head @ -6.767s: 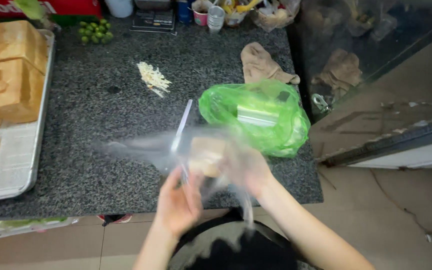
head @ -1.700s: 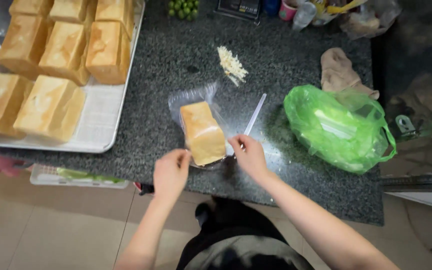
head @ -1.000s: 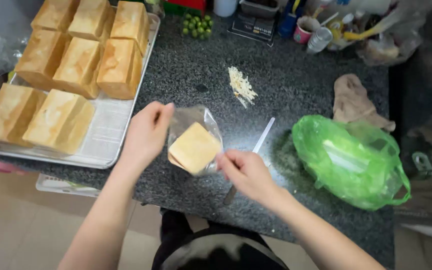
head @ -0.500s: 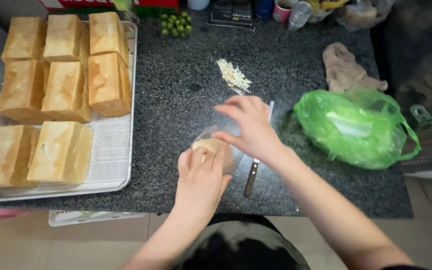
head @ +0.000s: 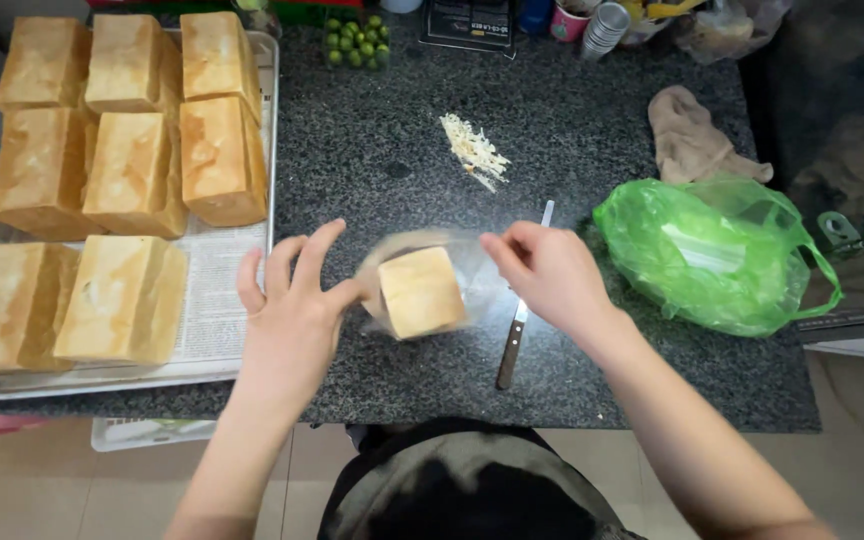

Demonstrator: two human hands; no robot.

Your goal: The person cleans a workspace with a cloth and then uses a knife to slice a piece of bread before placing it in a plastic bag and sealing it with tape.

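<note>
Both hands are shown at a clear plastic bag (head: 467,270) that holds one small golden loaf (head: 420,292), set on the dark speckled table (head: 372,130) at its near edge. The left hand (head: 292,315) is spread, fingers released, with only thumb and forefinger tip laid against the bag's left side, apparently to steady it. The right hand (head: 550,275) is loosely curled, its fingertips pinched on the film at the bag's right side, seemingly to draw the film taut around the loaf. Just right of the bag, a wooden-handled knife (head: 520,318) is laid flat, partly under the right hand. Left of the bag, a metal tray (head: 227,330) of unwrapped loaves (head: 127,160) is seen; further right of the bag, a green plastic bag (head: 717,255).
</note>
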